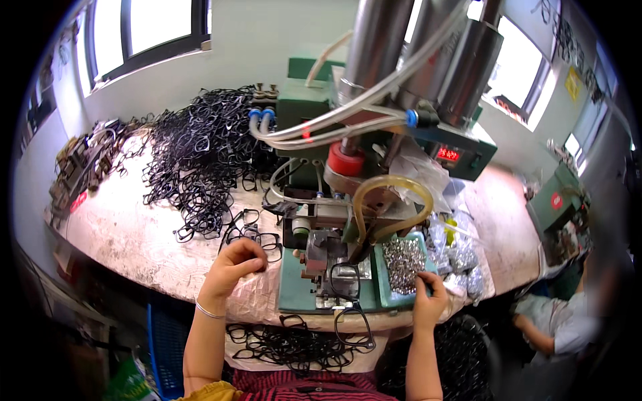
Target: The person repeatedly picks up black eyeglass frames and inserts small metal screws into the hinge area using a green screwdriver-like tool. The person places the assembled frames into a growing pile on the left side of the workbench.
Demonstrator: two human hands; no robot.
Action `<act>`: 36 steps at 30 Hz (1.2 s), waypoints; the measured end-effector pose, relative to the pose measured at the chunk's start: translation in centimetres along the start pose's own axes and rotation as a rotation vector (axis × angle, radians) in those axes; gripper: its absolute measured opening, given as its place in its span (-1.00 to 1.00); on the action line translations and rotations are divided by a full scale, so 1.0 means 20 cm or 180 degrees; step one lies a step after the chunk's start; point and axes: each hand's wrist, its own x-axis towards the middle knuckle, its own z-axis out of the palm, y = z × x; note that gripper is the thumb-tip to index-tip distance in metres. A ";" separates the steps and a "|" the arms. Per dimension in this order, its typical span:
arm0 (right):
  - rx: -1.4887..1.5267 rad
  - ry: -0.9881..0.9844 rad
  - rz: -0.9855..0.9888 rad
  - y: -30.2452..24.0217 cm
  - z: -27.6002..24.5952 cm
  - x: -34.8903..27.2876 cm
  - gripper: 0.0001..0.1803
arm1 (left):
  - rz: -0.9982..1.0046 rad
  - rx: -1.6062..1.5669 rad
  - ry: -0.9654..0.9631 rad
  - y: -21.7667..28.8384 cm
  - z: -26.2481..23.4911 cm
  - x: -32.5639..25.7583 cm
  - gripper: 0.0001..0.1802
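While a black spectacle frame [346, 281] sits upright in the green press [314, 120] between both hands, the curled left hand [235, 262] pinches another frame and the right hand [430, 292], nearer, fingers the tray of small metal parts [403, 262].

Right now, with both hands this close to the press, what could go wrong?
1. An eyeglass frame sits under the press head; the left hand rests close beside it, so fingers might get pinched.
2. The right hand picks at the tray of small metal parts at the bench edge; parts may spill.
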 end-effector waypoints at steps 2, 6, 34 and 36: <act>-0.0273 0.0157 -0.0016 -0.03 -0.09 -0.07 -0.86 | 0.0176 0.2970 0.0211 -0.03 -0.03 0.06 -0.64; 0.0097 -0.0067 0.0339 -0.16 -0.14 -0.14 -0.86 | 0.0738 0.4453 0.0744 -0.28 -0.17 0.03 -0.56; 0.1925 -0.1666 0.0671 -0.77 0.23 0.02 -0.47 | 0.0971 -0.0003 0.0192 0.47 0.76 0.02 -0.72; 0.1022 -0.1676 -0.0036 -0.72 0.17 0.05 -0.54 | -0.0449 -0.0315 -0.0773 0.39 0.73 -0.07 -0.72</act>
